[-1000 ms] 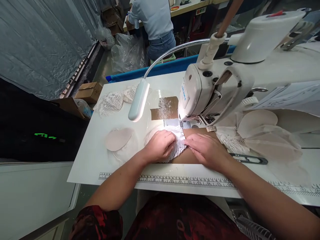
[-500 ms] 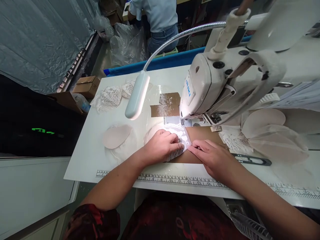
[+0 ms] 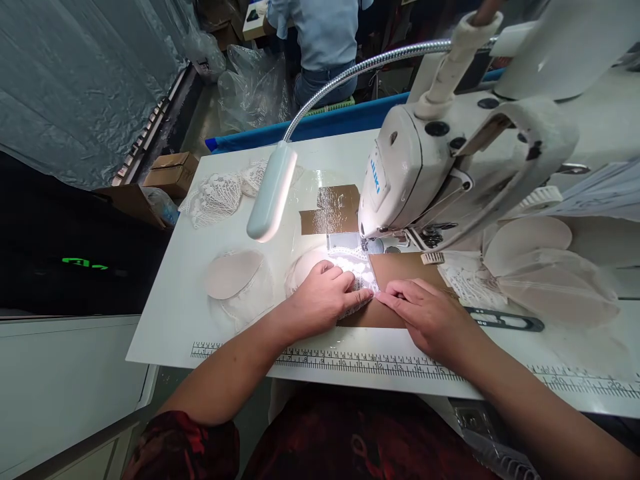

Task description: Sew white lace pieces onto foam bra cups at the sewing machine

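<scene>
White lace fabric [image 3: 356, 263] lies under the presser foot of a white sewing machine [image 3: 395, 167], brightly lit. My left hand [image 3: 325, 293] rests on the lace, its index finger and thumb pressing the cloth near the right edge. My right hand [image 3: 423, 310] pinches that same edge between thumb and index finger, close to my left fingertips. A pale rounded cup [image 3: 303, 267] attached to the lace shows partly behind my left hand. Brown tape or board [image 3: 400, 270] covers the table under the work.
A lamp [image 3: 273, 193] on a bendy arm hangs over the table. At left lie a beige cup [image 3: 235, 273] and lace pieces [image 3: 217, 200]. More cups [image 3: 527, 243] and a dark flat tool [image 3: 505, 319] lie at right. A ruler strip [image 3: 360, 363] runs along the front edge. Another person [image 3: 320, 40] sits beyond.
My view has shifted closer to the machine. My left index finger has stretched out rightward along the lace edge, and my right hand has moved slightly down with the pinched edge.
</scene>
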`<state>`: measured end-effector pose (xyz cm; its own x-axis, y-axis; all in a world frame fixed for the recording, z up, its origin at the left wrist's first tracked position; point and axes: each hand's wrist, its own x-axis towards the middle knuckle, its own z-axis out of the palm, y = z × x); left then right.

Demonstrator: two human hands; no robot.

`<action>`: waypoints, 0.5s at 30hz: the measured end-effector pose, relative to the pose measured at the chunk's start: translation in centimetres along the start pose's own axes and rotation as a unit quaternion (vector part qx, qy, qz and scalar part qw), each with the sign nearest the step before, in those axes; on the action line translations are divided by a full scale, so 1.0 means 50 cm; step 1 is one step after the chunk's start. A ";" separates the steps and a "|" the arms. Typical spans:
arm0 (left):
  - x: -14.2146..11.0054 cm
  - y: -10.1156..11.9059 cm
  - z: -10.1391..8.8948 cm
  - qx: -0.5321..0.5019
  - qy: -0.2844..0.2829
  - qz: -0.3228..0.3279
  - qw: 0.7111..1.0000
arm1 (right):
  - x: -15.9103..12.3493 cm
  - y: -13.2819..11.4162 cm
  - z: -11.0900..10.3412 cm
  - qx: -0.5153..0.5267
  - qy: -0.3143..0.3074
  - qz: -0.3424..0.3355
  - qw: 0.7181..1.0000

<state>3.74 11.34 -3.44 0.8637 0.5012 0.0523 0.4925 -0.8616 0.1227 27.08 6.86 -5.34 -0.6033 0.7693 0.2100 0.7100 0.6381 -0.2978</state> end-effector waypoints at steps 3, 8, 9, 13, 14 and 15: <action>-0.001 0.000 0.003 0.002 0.006 0.003 1.000 | 0.002 0.002 -0.004 0.029 0.010 0.020 0.999; 0.000 0.000 0.004 -0.003 0.023 0.004 1.000 | 0.009 -0.003 -0.001 -0.004 0.010 0.033 0.999; 0.001 0.000 0.002 -0.006 0.027 0.006 1.000 | 0.010 -0.005 0.001 -0.021 0.008 0.028 0.999; 0.008 0.003 -0.003 0.003 0.017 -0.002 1.000 | 0.012 -0.012 0.006 -0.055 0.014 0.009 0.998; 0.010 0.004 -0.003 0.009 0.012 -0.010 1.000 | 0.012 -0.012 0.006 -0.058 0.015 0.007 0.998; 0.011 0.005 -0.002 0.014 0.011 -0.018 1.000 | 0.012 -0.013 0.006 -0.061 0.018 0.005 0.998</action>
<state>4.32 11.43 -3.28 0.8431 0.5331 0.0705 0.5259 -0.8448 0.0980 26.14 6.91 -5.32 -0.5840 0.7749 0.2418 0.7562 0.6276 -0.1850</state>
